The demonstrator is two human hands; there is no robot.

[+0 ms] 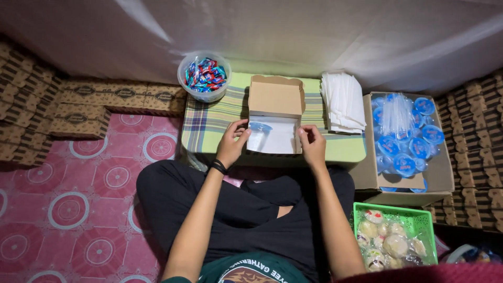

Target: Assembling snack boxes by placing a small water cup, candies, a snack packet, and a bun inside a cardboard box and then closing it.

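An open cardboard box (pixel 276 96) with a white inside lies on a small green plaid table (pixel 212 123), its lid flipped away from me. A sealed water cup with a blue lid (pixel 258 129) sits in the box's left part. My left hand (pixel 231 143) rests at the box's left edge, fingers curled by the cup. On the box's right front corner sits my right hand (pixel 313 145), fingers bent on the wall. I sit cross-legged in dark trousers.
A clear tub of red and blue wrapped candies (pixel 204 75) stands at the table's back left. White paper sheets (pixel 343 102) are stacked at the right. A carton of blue-lidded cups and straws (pixel 406 136), a green basket of wrapped pastries (pixel 393 242), and folded brown boxes (pixel 84 112) surround me.
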